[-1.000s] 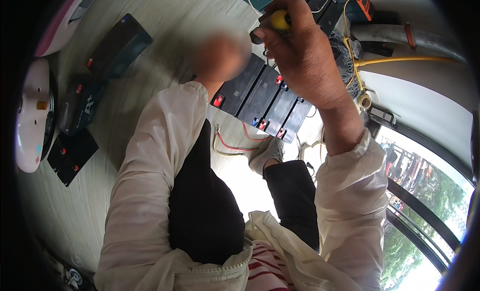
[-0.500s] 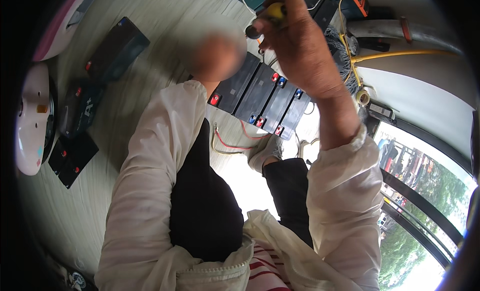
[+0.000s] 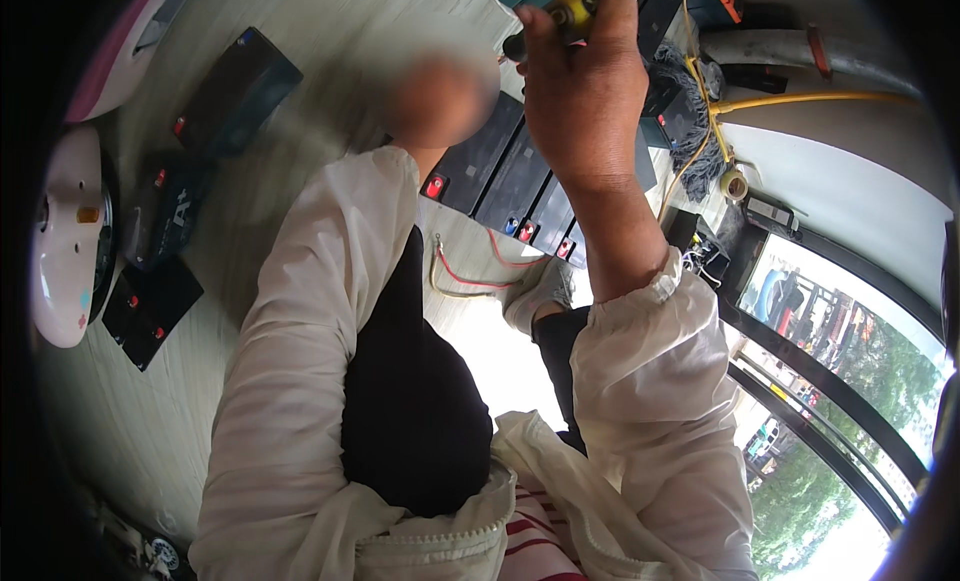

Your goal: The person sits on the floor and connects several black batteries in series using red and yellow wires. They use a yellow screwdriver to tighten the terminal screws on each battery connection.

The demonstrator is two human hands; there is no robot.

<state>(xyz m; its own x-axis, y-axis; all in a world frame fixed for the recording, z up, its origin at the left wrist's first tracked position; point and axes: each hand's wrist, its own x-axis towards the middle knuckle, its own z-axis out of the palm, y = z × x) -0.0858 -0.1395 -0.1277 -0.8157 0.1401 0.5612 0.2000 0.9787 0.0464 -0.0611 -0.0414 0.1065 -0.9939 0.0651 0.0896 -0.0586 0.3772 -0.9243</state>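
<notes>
My right hand [image 3: 585, 111] is closed round a screwdriver [image 3: 574, 13] with a yellow-and-black handle; I cannot make out its shaft. It is raised over a row of dark block batteries [image 3: 485, 166] with red and blue terminals. My left hand [image 3: 440, 96] reaches to the row's left end. A blur covers that hand, so its fingers and anything in them cannot be made out. A red-and-pale cable [image 3: 470, 279] with a ring end lies on the floor below the row.
More dark batteries [image 3: 240, 86] lie on the floor at the left, beside a white-and-pink rounded body [image 3: 68, 241] with a wheel. At the right are a grey mop head [image 3: 690, 111], a yellow pole [image 3: 800, 99], a tape roll [image 3: 734, 185] and a glass door [image 3: 830, 341]. My shoe [image 3: 540, 296] stands below the batteries.
My right hand has moved up a little and turned more upright, with the screwdriver still in it. My right forearm has swung left. The left hand has barely moved.
</notes>
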